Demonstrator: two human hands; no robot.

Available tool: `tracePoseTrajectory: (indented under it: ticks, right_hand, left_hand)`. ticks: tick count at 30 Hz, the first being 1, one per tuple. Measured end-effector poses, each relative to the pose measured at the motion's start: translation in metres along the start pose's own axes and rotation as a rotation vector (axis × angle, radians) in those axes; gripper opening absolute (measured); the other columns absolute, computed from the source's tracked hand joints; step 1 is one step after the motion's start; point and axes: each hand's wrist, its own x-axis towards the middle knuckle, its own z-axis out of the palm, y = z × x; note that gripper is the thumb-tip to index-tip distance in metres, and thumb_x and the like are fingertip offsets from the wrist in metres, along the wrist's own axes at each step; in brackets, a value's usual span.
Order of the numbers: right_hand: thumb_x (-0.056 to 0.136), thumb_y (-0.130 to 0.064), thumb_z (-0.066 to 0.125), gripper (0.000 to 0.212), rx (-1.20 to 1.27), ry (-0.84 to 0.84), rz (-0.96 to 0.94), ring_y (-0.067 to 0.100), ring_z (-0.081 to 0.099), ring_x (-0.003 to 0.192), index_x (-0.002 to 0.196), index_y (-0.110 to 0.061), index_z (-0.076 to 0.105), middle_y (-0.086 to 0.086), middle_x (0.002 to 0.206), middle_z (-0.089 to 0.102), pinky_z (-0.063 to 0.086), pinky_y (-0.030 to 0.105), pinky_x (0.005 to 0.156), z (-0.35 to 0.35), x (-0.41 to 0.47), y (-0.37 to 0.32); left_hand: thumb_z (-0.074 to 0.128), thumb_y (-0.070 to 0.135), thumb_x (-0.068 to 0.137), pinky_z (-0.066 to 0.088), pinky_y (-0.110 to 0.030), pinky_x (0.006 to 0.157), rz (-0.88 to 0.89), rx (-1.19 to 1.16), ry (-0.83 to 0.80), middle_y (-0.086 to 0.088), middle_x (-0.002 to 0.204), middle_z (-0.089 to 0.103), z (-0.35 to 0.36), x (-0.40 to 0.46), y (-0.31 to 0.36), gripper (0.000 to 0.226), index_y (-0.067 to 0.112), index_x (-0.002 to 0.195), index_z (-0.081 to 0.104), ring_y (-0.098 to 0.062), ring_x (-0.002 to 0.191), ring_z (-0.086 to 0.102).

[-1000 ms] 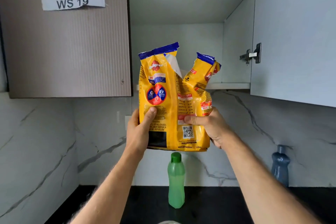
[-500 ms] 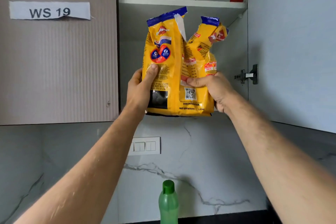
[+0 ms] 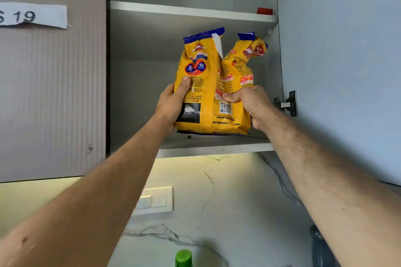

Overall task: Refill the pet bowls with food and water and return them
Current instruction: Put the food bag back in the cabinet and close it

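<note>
A yellow dog food bag [image 3: 213, 84] with a torn blue top stands upright on the lower shelf [image 3: 217, 147] of the open wall cabinet. My left hand [image 3: 171, 104] grips its left side, thumb across the front. My right hand [image 3: 249, 102] pinches a fold on its right side. The bag's base touches or hovers just above the shelf board; I cannot tell which. No pet bowls are in view.
The open cabinet door [image 3: 338, 67] hangs at the right, its hinge [image 3: 287, 104] beside my right wrist. A closed door [image 3: 52, 84] with a paper label is at the left. A red item [image 3: 264, 11] sits on the upper shelf. A green bottle cap [image 3: 183, 257] shows below.
Both hands have lifted the bag from counter height up into the cabinet and onto its lower shelf. The view has tilted upward.
</note>
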Motion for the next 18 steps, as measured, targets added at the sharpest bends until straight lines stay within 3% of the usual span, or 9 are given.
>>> tracePoseTrajectory:
  ticks: [6, 10, 12, 16, 18]
  right_hand:
    - [0.076, -0.004, 0.088, 0.035, -0.062, 0.043, -0.009, 0.018, 0.078, 0.066, 0.102, -0.017, 0.07, 0.002, 0.087, 0.079, 0.062, 0.034, 0.06, -0.003, 0.035, 0.013]
    - [0.08, -0.001, 0.085, 0.036, -0.193, 0.03, -0.065, 0.024, 0.077, 0.089, 0.09, -0.029, 0.067, -0.001, 0.095, 0.078, 0.062, 0.044, 0.082, -0.003, 0.053, 0.028]
    - [0.081, -0.001, 0.084, 0.035, -0.239, 0.045, -0.078, 0.022, 0.075, 0.092, 0.087, -0.03, 0.066, -0.003, 0.095, 0.077, 0.059, 0.044, 0.085, -0.006, 0.061, 0.04]
    - [0.086, -0.007, 0.083, 0.033, -0.329, 0.09, -0.117, 0.005, 0.063, 0.075, 0.084, -0.031, 0.06, -0.014, 0.084, 0.066, 0.047, 0.024, 0.061, -0.011, 0.074, 0.058]
    - [0.086, -0.009, 0.082, 0.028, -0.379, 0.117, -0.144, 0.004, 0.061, 0.074, 0.093, -0.028, 0.062, -0.014, 0.083, 0.065, 0.042, 0.022, 0.058, -0.013, 0.079, 0.066]
  left_hand:
    - [0.062, 0.05, 0.093, 0.054, -0.05, 0.096, -0.097, 0.056, -0.052, -0.005, 0.115, 0.074, 0.01, 0.043, -0.015, 0.048, 0.017, 0.126, 0.058, -0.026, 0.103, 0.073]
    - [0.058, 0.033, 0.098, 0.052, -0.049, 0.098, -0.203, 0.044, -0.073, -0.006, 0.115, 0.074, 0.014, 0.06, -0.029, 0.032, 0.016, 0.125, 0.063, -0.027, 0.105, 0.071]
    - [0.057, 0.029, 0.099, 0.052, -0.048, 0.097, -0.233, 0.083, -0.059, -0.006, 0.115, 0.074, 0.02, 0.067, -0.038, 0.026, 0.017, 0.121, 0.064, -0.026, 0.104, 0.07]
    - [0.053, 0.026, 0.102, 0.051, -0.036, 0.077, -0.244, 0.233, -0.087, -0.006, 0.118, 0.069, 0.033, 0.088, -0.048, 0.023, 0.016, 0.122, 0.058, -0.019, 0.094, 0.066]
    - [0.052, 0.026, 0.102, 0.046, -0.032, 0.067, -0.263, 0.377, -0.105, -0.004, 0.112, 0.067, 0.039, 0.1, -0.048, 0.021, 0.017, 0.121, 0.056, -0.016, 0.09, 0.062]
